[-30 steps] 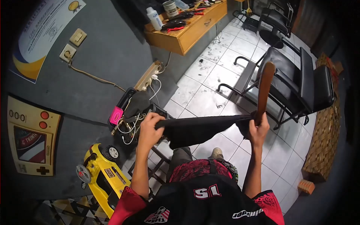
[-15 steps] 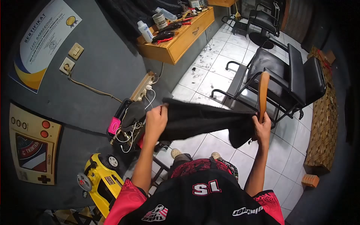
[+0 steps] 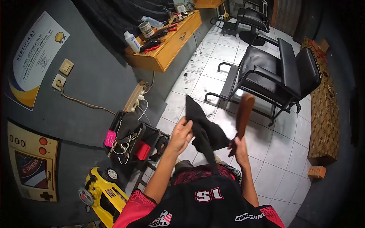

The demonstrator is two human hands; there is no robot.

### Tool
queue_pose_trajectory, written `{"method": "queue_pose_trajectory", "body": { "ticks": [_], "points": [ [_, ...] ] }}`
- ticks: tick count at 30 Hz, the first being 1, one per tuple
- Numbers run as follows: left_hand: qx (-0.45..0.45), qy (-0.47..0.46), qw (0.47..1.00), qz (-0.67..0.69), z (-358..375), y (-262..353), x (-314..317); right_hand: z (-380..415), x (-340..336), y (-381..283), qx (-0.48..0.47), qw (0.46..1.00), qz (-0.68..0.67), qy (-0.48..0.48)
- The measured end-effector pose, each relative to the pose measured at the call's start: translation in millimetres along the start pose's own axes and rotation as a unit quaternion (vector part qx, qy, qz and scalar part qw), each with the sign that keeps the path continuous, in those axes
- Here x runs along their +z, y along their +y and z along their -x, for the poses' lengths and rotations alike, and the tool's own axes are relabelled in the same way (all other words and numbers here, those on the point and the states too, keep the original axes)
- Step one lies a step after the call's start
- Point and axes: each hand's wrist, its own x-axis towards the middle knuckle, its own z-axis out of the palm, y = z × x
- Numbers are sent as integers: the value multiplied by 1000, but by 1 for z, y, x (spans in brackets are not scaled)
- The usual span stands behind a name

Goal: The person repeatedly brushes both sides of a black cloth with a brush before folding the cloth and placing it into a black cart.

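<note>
A black cloth (image 3: 207,131) hangs bunched and folded between my two hands, over the floor in front of my body. My left hand (image 3: 181,136) is closed on its left part, with a pointed corner sticking up above the fingers. My right hand (image 3: 240,152) is closed round the lower part of a brown wooden-handled brush (image 3: 244,114), whose broad rounded end points upward. The cloth's right end reaches the fingers of that hand. Any bristles are hard to make out against the hand and dark cloth.
A black cart (image 3: 152,133) with cables and a red box stands at left, beside a yellow toy car (image 3: 102,193). Bottles and clippers crowd a wooden drawer shelf (image 3: 167,57). Black barber chairs (image 3: 262,64) stand ahead right. Dark hair lies on the tiled floor (image 3: 213,64).
My hands have come closer together, and the cloth, stretched wide before, is now slack and bunched. The brush has moved left and lower with my right hand. The view has shifted slightly.
</note>
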Motion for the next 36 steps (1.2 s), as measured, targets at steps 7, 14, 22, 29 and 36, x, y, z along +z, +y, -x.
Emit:
{"method": "queue_pose_trajectory", "body": {
  "ticks": [7, 14, 22, 29, 36],
  "points": [
    [115, 214, 754, -610, 2, -25, 25, 18, 16, 14, 40, 981, 180, -67],
    [-73, 324, 942, -43, -14, -3, -2, -3, 26, 42, 44, 953, 286, -91],
    [184, 421, 775, -434, -10, -39, -7, -3, 37, 32, -47, 915, 360, -176],
    [107, 205, 866, -444, 5, 6, 64, 21, 56, -74, -36, 966, 82, -243],
    [113, 13, 948, -296, 20, 48, 88, -14, 16, 39, -126, 943, 213, -221]
  ]
}}
